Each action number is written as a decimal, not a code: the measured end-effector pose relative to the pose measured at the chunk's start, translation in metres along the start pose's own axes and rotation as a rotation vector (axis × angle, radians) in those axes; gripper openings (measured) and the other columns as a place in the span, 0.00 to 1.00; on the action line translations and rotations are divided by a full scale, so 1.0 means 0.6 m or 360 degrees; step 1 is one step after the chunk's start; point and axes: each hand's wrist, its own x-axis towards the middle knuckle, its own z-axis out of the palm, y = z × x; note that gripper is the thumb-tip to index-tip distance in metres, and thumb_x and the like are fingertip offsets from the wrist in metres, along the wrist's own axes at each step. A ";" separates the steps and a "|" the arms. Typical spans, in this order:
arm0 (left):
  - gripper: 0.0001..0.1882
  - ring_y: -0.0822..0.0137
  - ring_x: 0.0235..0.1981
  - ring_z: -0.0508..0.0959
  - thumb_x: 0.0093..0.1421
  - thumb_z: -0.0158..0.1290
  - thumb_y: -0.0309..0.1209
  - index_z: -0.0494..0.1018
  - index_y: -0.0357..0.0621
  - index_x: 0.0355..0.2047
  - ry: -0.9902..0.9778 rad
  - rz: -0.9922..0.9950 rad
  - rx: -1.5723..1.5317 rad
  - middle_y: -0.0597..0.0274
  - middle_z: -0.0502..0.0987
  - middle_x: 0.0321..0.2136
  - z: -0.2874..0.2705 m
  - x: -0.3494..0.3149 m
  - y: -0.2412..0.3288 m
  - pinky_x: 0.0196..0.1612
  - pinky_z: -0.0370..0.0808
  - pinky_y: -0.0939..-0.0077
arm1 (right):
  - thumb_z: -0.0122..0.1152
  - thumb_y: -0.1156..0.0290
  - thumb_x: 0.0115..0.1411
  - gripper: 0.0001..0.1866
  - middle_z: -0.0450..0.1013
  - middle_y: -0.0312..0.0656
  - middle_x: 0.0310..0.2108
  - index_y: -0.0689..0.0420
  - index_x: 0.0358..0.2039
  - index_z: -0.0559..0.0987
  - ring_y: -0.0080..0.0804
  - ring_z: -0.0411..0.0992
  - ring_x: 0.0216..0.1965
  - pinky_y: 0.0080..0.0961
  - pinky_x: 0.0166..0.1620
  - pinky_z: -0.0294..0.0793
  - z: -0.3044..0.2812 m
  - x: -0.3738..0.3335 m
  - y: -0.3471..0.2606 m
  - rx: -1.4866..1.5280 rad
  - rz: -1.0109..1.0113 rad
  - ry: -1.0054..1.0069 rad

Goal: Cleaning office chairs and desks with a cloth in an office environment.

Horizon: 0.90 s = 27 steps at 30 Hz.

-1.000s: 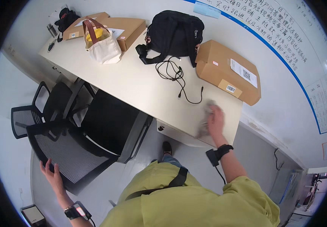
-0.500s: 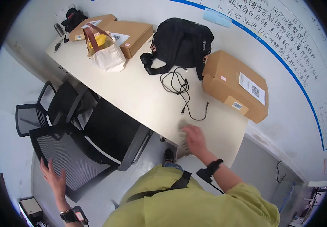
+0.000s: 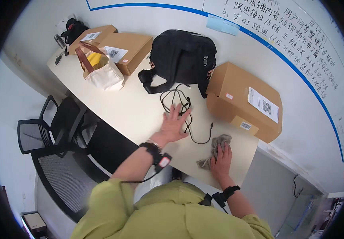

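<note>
My left hand (image 3: 172, 126) reaches over the white table with its fingers spread. The fingertips lie over a loosely coiled black cable (image 3: 187, 104), hiding part of it; whether they touch it I cannot tell. At the table's right end, my right hand (image 3: 222, 162) rests on a crumpled grey-brown cloth (image 3: 220, 140) and presses it against the tabletop. Some of the cloth sticks out on both sides of the fingers.
A black backpack (image 3: 180, 59) stands behind the cable. To its right is a cardboard box (image 3: 235, 93), close to the cloth. Farther left are a cream tote bag (image 3: 107, 76) and more boxes (image 3: 134, 46). Black mesh chairs (image 3: 66, 175) line the table's near side.
My left hand has swung from beside the chair, up and right, to the cable. My right hand and the cloth have moved right and away from the table's near edge.
</note>
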 end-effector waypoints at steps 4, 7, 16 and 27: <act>0.34 0.46 0.56 0.58 0.54 0.51 0.34 0.52 0.53 0.61 0.0406 0.0047 0.0236 0.44 0.53 0.57 0.056 0.060 0.022 0.50 0.64 0.48 | 0.57 0.71 0.48 0.32 0.52 0.59 0.58 0.62 0.55 0.62 0.61 0.51 0.57 0.51 0.59 0.52 -0.007 0.000 -0.004 0.0071 0.0049 0.0032; 0.28 0.51 0.48 0.66 0.53 0.48 0.27 0.60 0.46 0.56 0.0537 0.0023 0.0252 0.47 0.62 0.49 0.077 0.078 -0.020 0.45 0.69 0.58 | 0.57 0.73 0.48 0.32 0.52 0.58 0.58 0.63 0.55 0.61 0.60 0.51 0.57 0.49 0.59 0.52 -0.007 0.010 -0.013 0.0084 0.0049 0.0010; 0.23 0.46 0.37 0.72 0.45 0.46 0.14 0.67 0.40 0.44 0.0812 -0.0086 -0.0522 0.49 0.71 0.36 -0.008 -0.036 -0.072 0.38 0.72 0.62 | 0.58 0.67 0.48 0.35 0.51 0.59 0.59 0.61 0.57 0.59 0.60 0.50 0.58 0.54 0.59 0.50 0.050 0.119 -0.057 0.0037 -0.0152 -0.0120; 0.11 0.65 0.25 0.73 0.58 0.45 0.19 0.68 0.40 0.42 0.1536 -0.0423 -0.0741 0.55 0.71 0.26 -0.093 -0.167 -0.138 0.32 0.71 0.75 | 0.51 0.76 0.48 0.26 0.56 0.46 0.58 0.55 0.52 0.66 0.47 0.54 0.58 0.50 0.58 0.53 0.157 0.272 -0.194 0.0157 -0.0739 -0.0150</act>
